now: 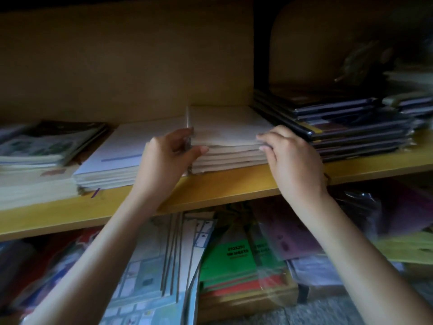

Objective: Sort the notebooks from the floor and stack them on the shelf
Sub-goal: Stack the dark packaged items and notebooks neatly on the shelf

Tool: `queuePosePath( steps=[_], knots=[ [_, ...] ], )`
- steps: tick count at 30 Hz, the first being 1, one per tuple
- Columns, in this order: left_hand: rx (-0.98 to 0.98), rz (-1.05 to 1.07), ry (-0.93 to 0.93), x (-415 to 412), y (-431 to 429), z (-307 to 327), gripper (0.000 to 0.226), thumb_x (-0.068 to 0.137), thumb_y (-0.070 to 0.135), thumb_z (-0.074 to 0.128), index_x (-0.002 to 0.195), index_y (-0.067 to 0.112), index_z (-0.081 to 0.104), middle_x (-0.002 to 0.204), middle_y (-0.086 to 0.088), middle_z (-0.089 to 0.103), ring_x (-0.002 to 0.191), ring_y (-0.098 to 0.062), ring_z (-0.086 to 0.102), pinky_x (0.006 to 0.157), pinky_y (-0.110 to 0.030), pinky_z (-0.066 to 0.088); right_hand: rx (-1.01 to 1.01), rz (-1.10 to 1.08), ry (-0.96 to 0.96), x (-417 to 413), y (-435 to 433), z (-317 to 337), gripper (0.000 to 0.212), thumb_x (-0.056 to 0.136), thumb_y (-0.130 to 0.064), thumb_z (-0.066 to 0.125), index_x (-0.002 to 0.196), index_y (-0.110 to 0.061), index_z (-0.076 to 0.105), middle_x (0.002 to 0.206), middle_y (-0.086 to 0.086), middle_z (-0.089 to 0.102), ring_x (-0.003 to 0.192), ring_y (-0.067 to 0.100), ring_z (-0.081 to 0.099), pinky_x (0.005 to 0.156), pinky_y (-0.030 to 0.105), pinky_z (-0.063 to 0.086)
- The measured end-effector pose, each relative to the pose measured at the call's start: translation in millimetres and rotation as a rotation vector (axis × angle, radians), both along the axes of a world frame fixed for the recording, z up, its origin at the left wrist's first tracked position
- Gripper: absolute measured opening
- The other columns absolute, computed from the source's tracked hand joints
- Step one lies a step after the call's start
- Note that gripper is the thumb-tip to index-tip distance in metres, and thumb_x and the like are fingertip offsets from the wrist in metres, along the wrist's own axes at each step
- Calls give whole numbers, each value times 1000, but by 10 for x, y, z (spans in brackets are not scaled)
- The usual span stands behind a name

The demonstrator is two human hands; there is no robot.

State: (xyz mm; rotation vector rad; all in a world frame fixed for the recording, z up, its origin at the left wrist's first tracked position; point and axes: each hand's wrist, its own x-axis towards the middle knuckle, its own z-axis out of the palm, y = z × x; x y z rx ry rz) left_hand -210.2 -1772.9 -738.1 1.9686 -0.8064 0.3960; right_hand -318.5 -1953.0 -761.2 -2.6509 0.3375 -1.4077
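Observation:
A stack of several brown-covered notebooks (228, 130) lies on the yellow wooden shelf (210, 188), in the middle. My left hand (167, 156) grips the stack's left front corner, thumb on the front edge and fingers curled along the left side. At the stack's right front corner, my right hand (293, 160) has its fingers curled onto the top cover and edge. On the floor under the shelf lie more notebooks: a leaning pile with pale printed covers (161, 259) and a wrapped green pack (230, 259).
Left of the brown stack sit a white-covered pile (117, 156) and a further pile with green printed covers (44, 146). A stack of dark-covered books (346, 127) stands tight against the right side. Purple and yellow wrapped packs (398, 231) lie low at the right.

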Motion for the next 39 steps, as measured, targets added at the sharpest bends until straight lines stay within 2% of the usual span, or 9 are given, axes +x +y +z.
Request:
queuePosePath(
  steps=[5,11,16,20,24,28,34,36,39],
  knots=[
    [17,108,-156,-99,-57,0,49,76,37,74,121,22,63,107,-4,71,93,-3,62,83,-20,49,-56,-166,63,79,9,94,7,87,-6,62,83,-5,68,90,9,63,71,27,64,53,23,32],
    [84,139,-295,-62,-70,-17,43,82,30,70,122,18,63,99,-10,73,93,-24,69,83,-39,54,-124,-183,52,84,35,72,10,86,-15,66,85,-6,64,89,10,62,66,27,65,49,27,43],
    [113,130,-268,-22,-16,2,48,80,30,73,125,18,61,99,-8,73,93,-23,69,85,-37,54,-172,-224,70,95,70,89,12,82,-16,70,82,-8,61,86,10,59,55,26,61,43,22,27],
    [284,91,-200,-79,30,-33,83,69,39,79,140,25,41,115,-7,66,102,-23,65,90,-37,52,-150,-160,133,23,36,107,17,86,-24,65,94,-10,59,99,7,56,68,25,63,48,25,38],
    [162,73,-137,-43,41,-7,70,71,34,79,134,27,50,118,-6,66,105,-18,64,94,-36,51,-70,-30,201,-55,-3,177,34,77,-34,73,100,-15,58,107,0,53,80,17,61,59,25,43],
    [100,88,-151,-37,2,-33,64,70,32,80,129,26,55,112,-7,69,102,-18,66,91,-37,52,-86,-90,189,-8,57,166,27,77,-27,74,93,-10,59,104,4,56,76,23,62,54,27,37],
    [100,162,-242,-16,-67,-32,57,69,33,80,121,25,59,100,-6,72,95,-25,67,82,-42,55,-25,-172,145,74,36,189,24,82,-29,69,96,-15,56,96,-3,65,85,19,64,55,25,29],
    [157,162,-253,-21,-53,-20,59,69,36,80,123,26,56,101,-6,71,95,-27,66,80,-42,55,-15,-162,170,73,30,208,25,83,-28,68,101,-14,55,100,-1,65,88,19,64,56,26,33],
    [343,181,-278,-40,-18,-30,76,65,38,81,130,28,44,112,-8,65,100,-32,62,79,-39,53,-22,-97,283,47,26,246,45,77,-32,74,109,-12,50,114,6,58,97,26,62,66,29,42]
  ],
)
